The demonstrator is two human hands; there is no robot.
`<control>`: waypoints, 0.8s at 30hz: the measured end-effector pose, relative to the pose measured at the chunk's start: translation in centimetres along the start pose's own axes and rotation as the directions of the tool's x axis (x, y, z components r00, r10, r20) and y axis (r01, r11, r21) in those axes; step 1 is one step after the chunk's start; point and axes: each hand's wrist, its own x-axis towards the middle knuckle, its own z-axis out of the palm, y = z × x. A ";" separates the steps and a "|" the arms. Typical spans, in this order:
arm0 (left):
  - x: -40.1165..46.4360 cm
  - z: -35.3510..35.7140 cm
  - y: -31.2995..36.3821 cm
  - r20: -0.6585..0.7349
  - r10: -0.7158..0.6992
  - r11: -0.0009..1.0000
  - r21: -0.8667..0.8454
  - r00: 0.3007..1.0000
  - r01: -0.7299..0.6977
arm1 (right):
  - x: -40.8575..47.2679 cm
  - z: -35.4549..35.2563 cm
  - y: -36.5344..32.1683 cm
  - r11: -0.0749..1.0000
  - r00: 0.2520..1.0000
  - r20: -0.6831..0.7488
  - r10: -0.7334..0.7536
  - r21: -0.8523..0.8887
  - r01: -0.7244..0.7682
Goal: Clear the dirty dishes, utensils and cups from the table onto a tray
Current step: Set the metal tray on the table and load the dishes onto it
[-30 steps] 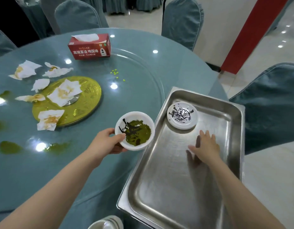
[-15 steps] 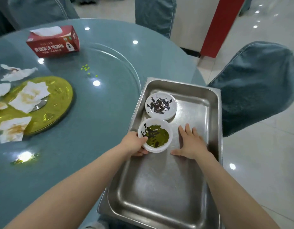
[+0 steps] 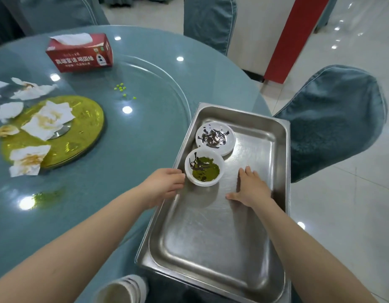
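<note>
While the left hand (image 3: pixel 165 185) pinches the rim of the white round bowl of green sauce (image 3: pixel 204 169) inside the steel rectangular tray (image 3: pixel 213 243), right hand (image 3: pixel 251 189) lies flat, empty. Release gently, level, beside the white dark-smeared saucer (image 3: pixel 215 137).

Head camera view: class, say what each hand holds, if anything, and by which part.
The left hand holds the bowl of green sauce by its near-left rim. The right hand holds nothing, lying flat on the tray.
</note>
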 end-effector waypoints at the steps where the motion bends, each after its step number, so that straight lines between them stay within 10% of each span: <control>1: -1.3 -1.0 0.0 -0.017 0.047 0.999 0.004 0.999 -0.047 | -0.6 0.2 -0.4 1.000 1.000 -0.021 0.012 0.029 -0.012; 7: -9.2 -6.6 -2.3 -0.209 0.253 0.951 -0.124 0.945 -0.282 | -6.8 1.7 -4.5 0.871 0.981 -0.193 -0.005 0.481 0.099; 11: -13.5 -9.3 -6.4 -0.275 0.310 0.951 0.077 0.910 -0.301 | -12.5 2.2 -8.2 0.761 0.954 -0.213 -0.209 0.577 0.296; 24: -23.1 -14.7 -19.6 -0.393 0.233 0.972 0.104 0.889 -0.209 | -23.8 7.0 -16.6 0.660 0.724 -0.148 -0.674 0.319 0.680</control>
